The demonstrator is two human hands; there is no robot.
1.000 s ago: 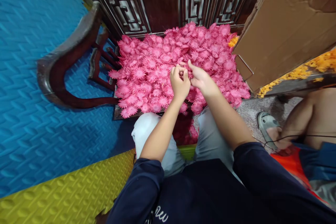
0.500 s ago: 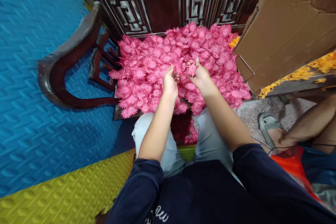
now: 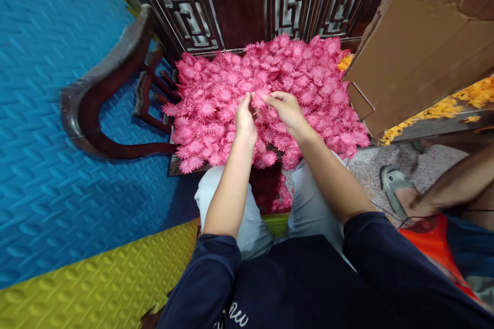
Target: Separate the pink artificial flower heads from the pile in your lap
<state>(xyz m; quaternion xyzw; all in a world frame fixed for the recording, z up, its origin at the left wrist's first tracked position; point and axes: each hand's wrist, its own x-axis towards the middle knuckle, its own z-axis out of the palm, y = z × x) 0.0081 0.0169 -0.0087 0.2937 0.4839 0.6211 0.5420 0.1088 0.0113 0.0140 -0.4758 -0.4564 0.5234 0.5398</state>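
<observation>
Pink artificial flower heads [image 3: 216,108] lie in a thick heap on a dark wooden bench seat [image 3: 175,164] in front of me. My left hand [image 3: 246,119] is closed over the heap, with a pink flower [image 3: 261,96] at its fingertips. From the right, my right hand [image 3: 288,112] reaches to that same flower, thumb and forefinger pinched together at its edge. The two hands almost meet there. Whether more than one petal layer is between the fingers cannot be made out.
A curved dark armrest [image 3: 87,118] stands left of the heap, with a carved wooden panel [image 3: 239,5] behind. A cardboard box [image 3: 420,51] is at the right, beside orange flowers [image 3: 440,109]. Another person's sandalled foot [image 3: 401,193] rests on the floor at lower right.
My right hand, which held a pink flower a little apart, has moved left to the flower at my left hand. Its fingers have closed into a pinch.
</observation>
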